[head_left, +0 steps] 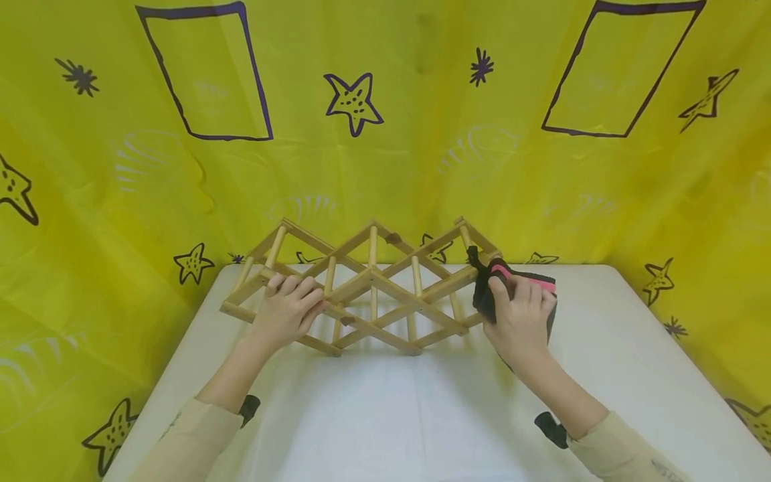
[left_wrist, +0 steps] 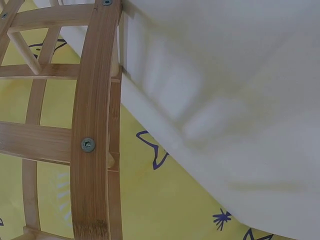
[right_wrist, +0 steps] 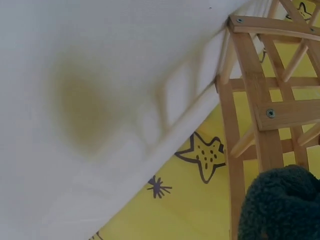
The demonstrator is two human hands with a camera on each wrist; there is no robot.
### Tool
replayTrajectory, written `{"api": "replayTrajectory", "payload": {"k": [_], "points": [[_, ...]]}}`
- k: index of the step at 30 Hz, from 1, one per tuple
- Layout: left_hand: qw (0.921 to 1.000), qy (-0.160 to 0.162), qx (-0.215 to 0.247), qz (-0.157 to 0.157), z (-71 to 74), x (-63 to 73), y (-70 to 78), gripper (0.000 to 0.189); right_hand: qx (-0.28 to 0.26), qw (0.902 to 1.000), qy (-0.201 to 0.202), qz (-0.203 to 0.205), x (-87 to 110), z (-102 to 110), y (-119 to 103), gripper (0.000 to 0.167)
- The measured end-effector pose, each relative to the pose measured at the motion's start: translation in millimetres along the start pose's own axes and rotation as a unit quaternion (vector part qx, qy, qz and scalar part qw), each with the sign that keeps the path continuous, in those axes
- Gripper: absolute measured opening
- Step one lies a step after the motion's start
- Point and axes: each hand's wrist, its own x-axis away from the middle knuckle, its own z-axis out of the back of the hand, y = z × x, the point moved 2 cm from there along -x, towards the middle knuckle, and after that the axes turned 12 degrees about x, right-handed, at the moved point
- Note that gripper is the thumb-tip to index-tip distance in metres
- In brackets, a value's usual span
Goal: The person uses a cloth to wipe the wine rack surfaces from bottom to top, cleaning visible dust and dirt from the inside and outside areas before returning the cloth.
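A wooden lattice rack [head_left: 373, 274] of crossed slats and round dowels stands on the white table, spread out sideways. My left hand [head_left: 286, 311] grips a slat of the rack near its left end, with the fingers bent over the wood. At the right end, my right hand [head_left: 523, 314] pinches a dark fuzzy cloth [head_left: 484, 294] with a pink strip, against the rack's end. In the right wrist view the same cloth [right_wrist: 277, 205] covers part of a slat. The left wrist view shows slats [left_wrist: 90, 100] with a metal screw, but no fingers.
The white table [head_left: 385, 415] spreads below and around the rack. Behind it and at both sides hangs a yellow curtain [head_left: 421, 167] with stars and dark outlined shapes. The rack's back stands close to the curtain. Dark straps [head_left: 551, 428] show at the wrists.
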Motion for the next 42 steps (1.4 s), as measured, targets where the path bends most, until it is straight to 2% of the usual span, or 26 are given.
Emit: {"api": "replayTrajectory", "payload": {"k": [8, 10, 17, 21, 27, 36, 42], "points": [[0.9999, 0.0, -0.012, 0.001, -1.0, -0.1, -0.4, 0.036, 0.039, 0.9992, 0.012, 0.002, 8.6, 0.9, 4.8, 0.05], [0.9999, -0.001, -0.013, 0.002, -1.7, -0.4, -0.5, 0.037, 0.053, 0.9986, 0.0, -0.004, 14.4, 1.5, 8.1, 0.049], [0.9999, 0.0, -0.011, 0.003, -1.3, -0.6, -0.2, 0.036, 0.098, 0.9911, -0.087, -0.023, 39.0, 2.2, 30.1, 0.048], [1.0, 0.004, -0.007, 0.003, 1.5, -0.9, -0.2, 0.036, 0.1, 0.9917, -0.077, -0.02, 44.8, 1.3, 35.3, 0.046], [0.9999, -0.004, -0.011, 0.007, 1.2, -0.3, -0.2, 0.035, 0.088, 0.9947, -0.048, -0.021, 31.3, 3.6, 21.3, 0.048], [0.9999, -0.01, -0.006, 0.012, -0.9, -0.3, 0.1, 0.036, 0.078, 0.9947, -0.06, -0.027, -0.2, 10.1, -5.2, 0.054], [0.9997, -0.015, -0.007, 0.016, -0.1, 0.2, -0.1, 0.037, 0.075, 0.9925, -0.088, -0.04, -0.1, 10.3, -6.4, 0.053]]}}
